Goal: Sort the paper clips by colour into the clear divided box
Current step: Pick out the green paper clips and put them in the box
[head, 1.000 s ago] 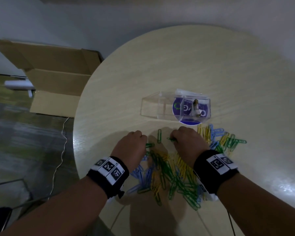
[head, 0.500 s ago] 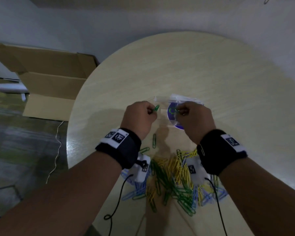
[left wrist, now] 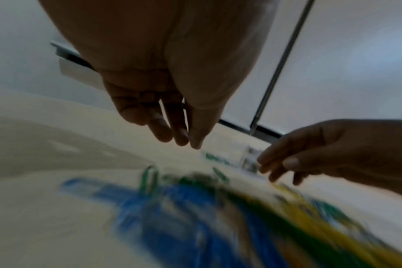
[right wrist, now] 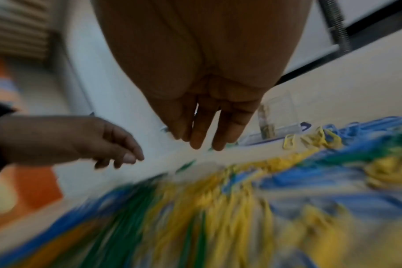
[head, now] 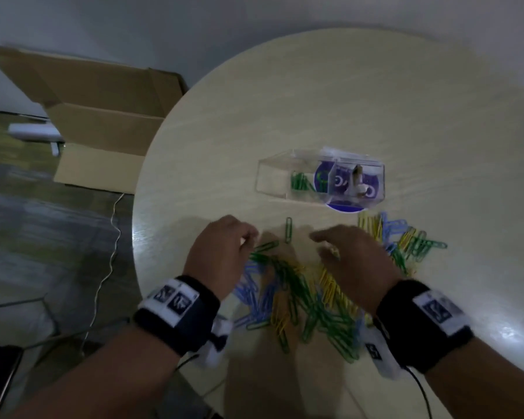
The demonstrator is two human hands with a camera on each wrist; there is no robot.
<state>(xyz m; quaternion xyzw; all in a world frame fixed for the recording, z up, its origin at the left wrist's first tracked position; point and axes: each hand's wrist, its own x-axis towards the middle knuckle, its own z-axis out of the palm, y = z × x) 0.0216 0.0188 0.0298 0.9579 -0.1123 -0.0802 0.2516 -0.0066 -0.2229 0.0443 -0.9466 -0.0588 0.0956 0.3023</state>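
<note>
Paper clips (head: 303,297), green, yellow, blue, lie heaped and tangled.

Left hand (left wrist: 163,76) seen from beneath at top centre, palm down, fingers (left wrist: 163,132) extended and close together, tips hanging above the pale tabletop (left wrist: 46,208), holding nothing. Right hand (left wrist: 333,154) entering from the right edge, fingers loosely extended toward the left, tips low over the far edge of the clip pile, also holding nothing. Heap of paper clips (left wrist: 218,217) spread below, heavily blurred: blue at left and centre, green through the middle, yellow toward the right. A few separate green clips (left wrist: 149,178) at the far left edge of the heap. Clear box (left wrist: 248,160) faintly visible farther back, between the two hands, too blurred for detail.
</note>
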